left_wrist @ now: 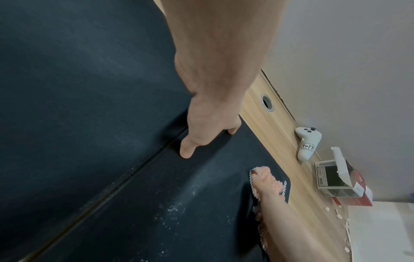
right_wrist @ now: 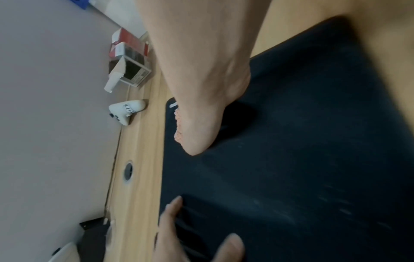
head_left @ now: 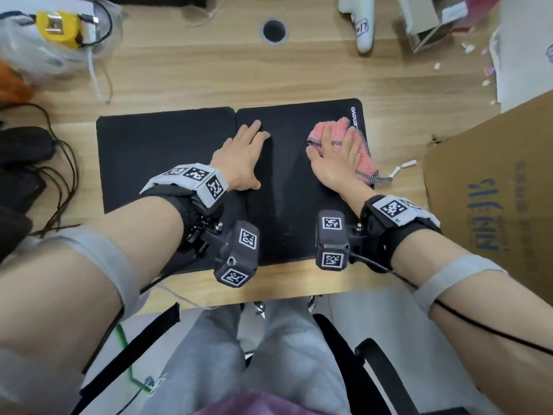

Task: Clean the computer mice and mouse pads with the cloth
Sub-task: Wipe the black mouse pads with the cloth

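Pressing flat on the pink cloth (head_left: 351, 145), the right hand (head_left: 338, 163) keeps its fingers straight and spread, so it is open and holds nothing by curling. The cloth lies on the right mouse pad (head_left: 293, 181), close to its far right corner, next to the white brand word printed along the pad's edge. The cloth has a black and white checked border, and a part of this border hangs over the right edge of the pad.

The left hand (head_left: 242, 157) is also open, with straight fingers laid flat. It rests across the seam where the left mouse pad (head_left: 155, 157) touches the right one, in the middle of the head view. In the left wrist view white dust specks (left_wrist: 177, 209) are seen on the right pad, between the two hands.

Both black pads lie side by side on the wooden surface (head_left: 179, 82). In the upper part of the head view there is a round cable hole (head_left: 274, 29), a white game controller (head_left: 360, 22) with a handwritten label, and an open small box (head_left: 431, 22). A large cardboard box (head_left: 490, 181) stands at the right edge of the frame. At the left edge, dark objects with black cables (head_left: 59, 175) lie on the surface; I cannot tell whether they are the mice.
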